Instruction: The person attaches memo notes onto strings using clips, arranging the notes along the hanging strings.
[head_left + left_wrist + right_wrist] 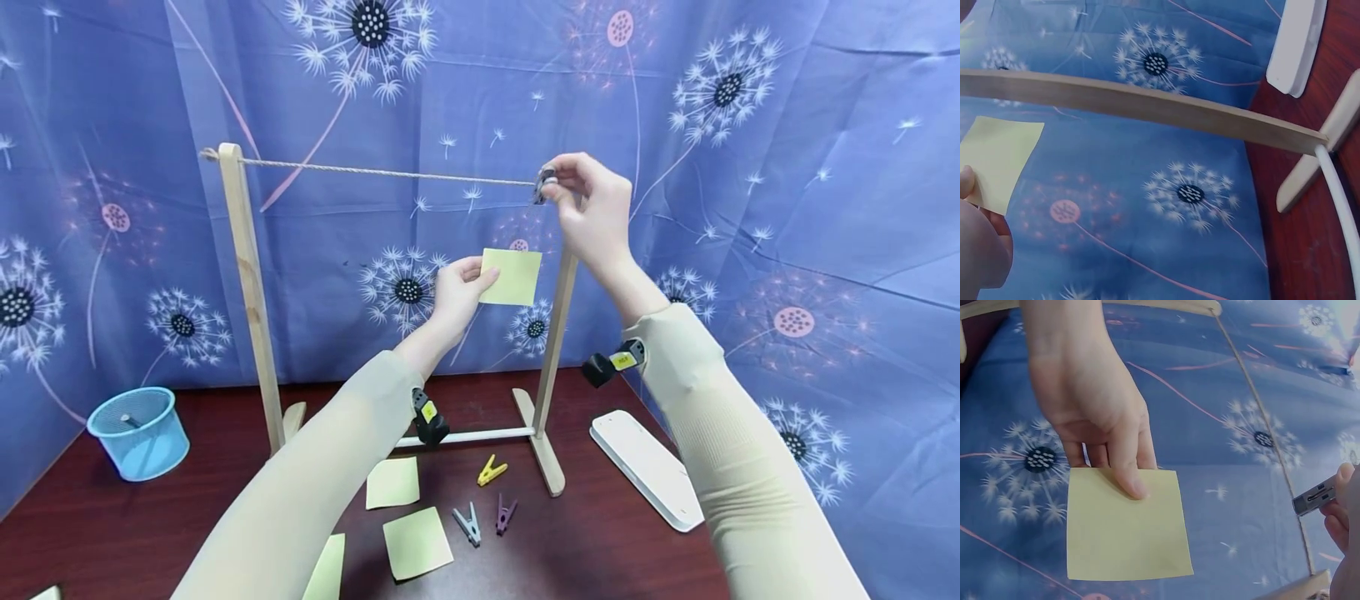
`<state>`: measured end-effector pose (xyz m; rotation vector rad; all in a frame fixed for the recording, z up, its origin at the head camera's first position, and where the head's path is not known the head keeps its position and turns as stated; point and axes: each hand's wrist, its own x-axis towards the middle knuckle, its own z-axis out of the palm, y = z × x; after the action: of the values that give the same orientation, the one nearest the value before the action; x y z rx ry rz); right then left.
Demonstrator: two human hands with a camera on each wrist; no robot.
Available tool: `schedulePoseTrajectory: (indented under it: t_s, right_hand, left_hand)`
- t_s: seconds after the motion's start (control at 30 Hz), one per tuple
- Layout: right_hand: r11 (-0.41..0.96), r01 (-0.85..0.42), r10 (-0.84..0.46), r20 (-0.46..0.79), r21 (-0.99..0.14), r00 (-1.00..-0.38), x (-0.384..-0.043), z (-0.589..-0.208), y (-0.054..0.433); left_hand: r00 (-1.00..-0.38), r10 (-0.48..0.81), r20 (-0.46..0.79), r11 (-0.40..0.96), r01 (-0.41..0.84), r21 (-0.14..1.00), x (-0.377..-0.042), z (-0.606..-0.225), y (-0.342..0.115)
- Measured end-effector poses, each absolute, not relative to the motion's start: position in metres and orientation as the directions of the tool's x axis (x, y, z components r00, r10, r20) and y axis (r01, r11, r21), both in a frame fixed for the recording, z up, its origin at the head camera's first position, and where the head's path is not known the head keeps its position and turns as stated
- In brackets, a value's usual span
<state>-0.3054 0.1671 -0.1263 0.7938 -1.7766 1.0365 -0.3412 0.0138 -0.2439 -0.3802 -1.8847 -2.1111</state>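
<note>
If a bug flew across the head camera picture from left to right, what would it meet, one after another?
Blue mesh basket → left wooden post → left hand → yellow note held in it → raised grey clip → right hand → white tray.

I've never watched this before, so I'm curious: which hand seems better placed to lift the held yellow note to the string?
Probably the left hand: it pinches the yellow note, below the string. The right hand is occupied, holding a gray clothespin at the string.
</note>
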Motion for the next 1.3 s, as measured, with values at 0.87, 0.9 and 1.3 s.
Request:
schedulePoseTrajectory:
  t_s: [0.87,0.9,1.3]
  right_hand:
    - [0.553,-0.678,-0.027,0.802,-0.485,-0.596,-0.32,-0.084,0.178]
    - [0.565,-0.67,-0.031,0.799,-0.482,-0.6,-0.321,-0.083,0.178]
    - [0.678,-0.585,-0.063,0.757,-0.446,-0.65,-0.32,-0.082,0.175]
  left_hand:
    - [-0.872,-0.056,0.486,-0.111,0.49,0.865,-0.337,-0.187,0.027]
    - [-0.871,-0.057,0.487,-0.114,0.49,0.864,-0.337,-0.187,0.027]
    - [-0.857,-0.042,0.513,-0.123,0.514,0.849,-0.331,-0.187,0.029]
